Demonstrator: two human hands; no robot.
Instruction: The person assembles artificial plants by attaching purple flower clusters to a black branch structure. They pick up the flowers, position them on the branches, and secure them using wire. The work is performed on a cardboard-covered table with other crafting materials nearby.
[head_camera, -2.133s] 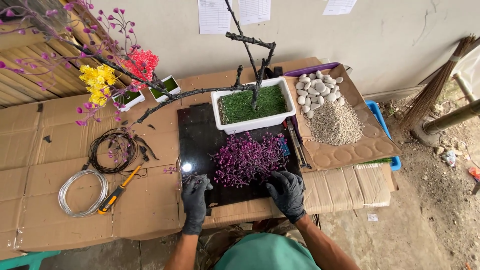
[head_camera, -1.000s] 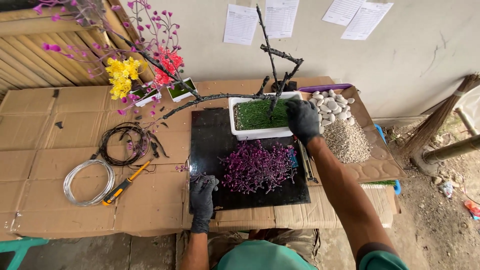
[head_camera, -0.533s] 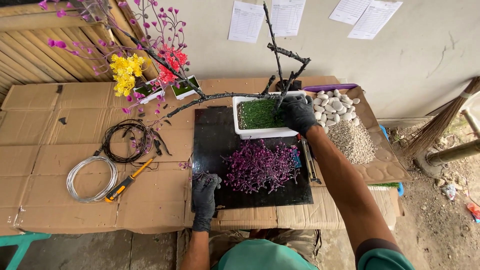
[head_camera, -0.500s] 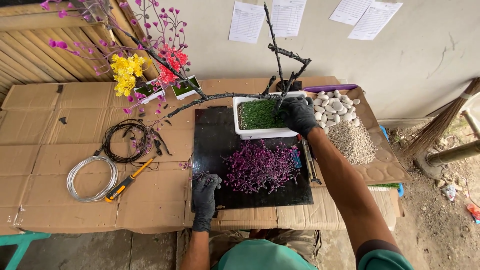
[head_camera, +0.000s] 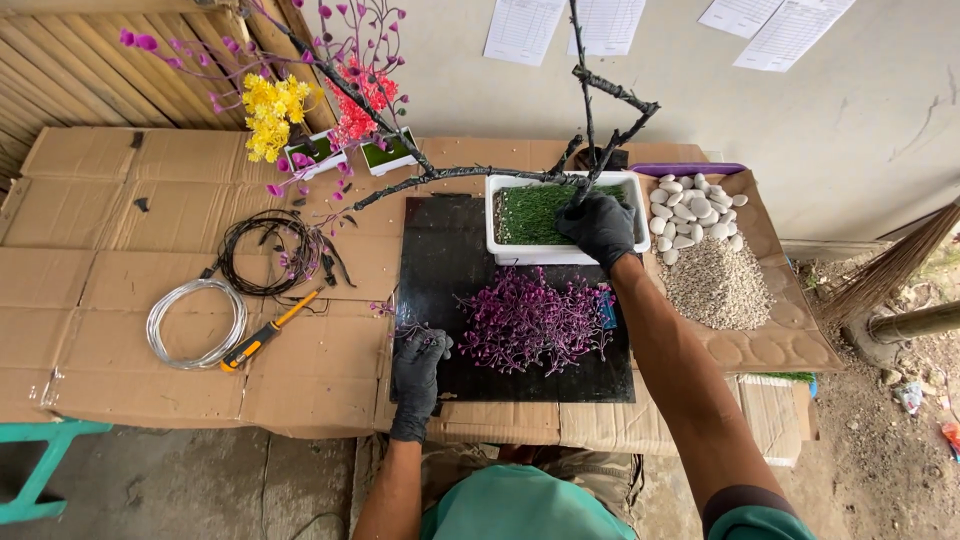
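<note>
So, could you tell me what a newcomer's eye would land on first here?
Probably the purple sprigs heaped mid-table on the black mat, with the left hand at their edge. Behind them, the right hand grips the bare dark tree in the white planter. Yellow and red blossoms brighten the far left.

A single view, from a camera worn on the person's head, looks steeply down and forward over the cardboard-covered tabletop (head_camera: 150, 230) toward the wall (head_camera: 860, 110) behind it. It sits close enough to take in both forearms and the whole work area.
</note>
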